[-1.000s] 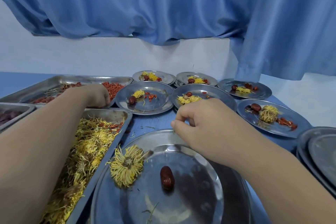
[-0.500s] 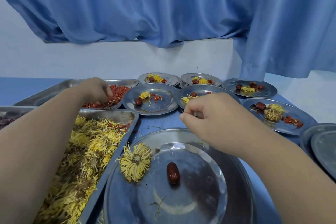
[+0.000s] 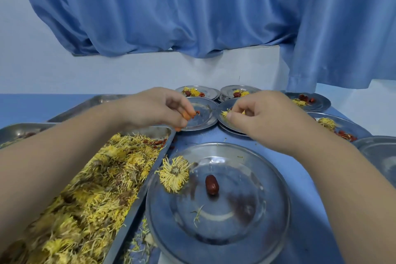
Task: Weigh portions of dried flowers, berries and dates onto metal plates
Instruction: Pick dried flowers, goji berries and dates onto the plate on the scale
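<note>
Reaching across from the berry tray point(image 3: 94, 100), where it was digging a second ago, the left hand point(image 3: 158, 109) now hangs over a small plate point(image 3: 205, 123) with a few berries point(image 3: 196, 112) pinched at its orange-stained fingertips. The right hand point(image 3: 263, 118) has drifted forward too, off the far rim of the near plate point(image 3: 235, 231) and over the neighbouring plate point(image 3: 222, 122). Its fingers are curled in tight, though whether they nip a yellow strand or nothing I cannot tell from here. To my eye the berry portion is about to go down on that small plate, which makes this a topping-up of dishes already served, while the near plate has no berries yet. That one carries only a single flower point(image 3: 174, 174), a dry, shaggy disc of thin yellow threads lying at its left edge, and one date point(image 3: 211, 185), smooth, glossy and oval, near the middle. All the plates are round, shallow, scuffed steel that gives back a dull shine. The long flower tray point(image 3: 128, 227) beside them is heaped with the same brittle, tangled blooms, a few berries strewn at its far end. Loose strands litter the blue table point(image 3: 310, 188)
</note>
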The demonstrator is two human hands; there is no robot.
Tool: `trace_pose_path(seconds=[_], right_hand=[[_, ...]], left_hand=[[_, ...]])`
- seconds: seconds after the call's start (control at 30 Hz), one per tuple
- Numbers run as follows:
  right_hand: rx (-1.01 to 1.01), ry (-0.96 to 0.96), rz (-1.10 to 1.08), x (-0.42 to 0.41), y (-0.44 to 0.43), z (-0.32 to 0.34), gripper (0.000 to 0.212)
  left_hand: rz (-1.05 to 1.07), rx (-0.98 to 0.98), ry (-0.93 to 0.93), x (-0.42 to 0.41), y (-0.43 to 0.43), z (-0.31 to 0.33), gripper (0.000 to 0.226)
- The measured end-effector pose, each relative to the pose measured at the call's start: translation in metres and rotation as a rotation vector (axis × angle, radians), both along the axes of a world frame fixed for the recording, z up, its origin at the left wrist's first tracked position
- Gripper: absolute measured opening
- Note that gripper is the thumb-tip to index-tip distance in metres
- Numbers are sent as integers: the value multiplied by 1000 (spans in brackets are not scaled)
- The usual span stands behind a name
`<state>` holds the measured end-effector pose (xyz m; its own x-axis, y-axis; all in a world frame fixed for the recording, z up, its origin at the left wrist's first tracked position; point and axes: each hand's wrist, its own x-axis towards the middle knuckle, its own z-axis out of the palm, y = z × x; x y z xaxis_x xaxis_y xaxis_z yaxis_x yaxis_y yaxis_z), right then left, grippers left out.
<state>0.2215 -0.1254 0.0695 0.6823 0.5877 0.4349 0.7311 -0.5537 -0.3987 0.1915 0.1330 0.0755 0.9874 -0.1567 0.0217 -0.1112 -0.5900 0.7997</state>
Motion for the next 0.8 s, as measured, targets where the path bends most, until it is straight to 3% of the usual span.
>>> trace_pose_path(seconds=[0.37, 0.8], right_hand=[[119, -26, -28, -1, -10, 11, 27], [90, -98, -56, -5, -17, 25, 27]], left_hand=[[-151, 334, 113, -25, -80, -15, 25], [-64, 362, -28, -25, -90, -11, 21]])
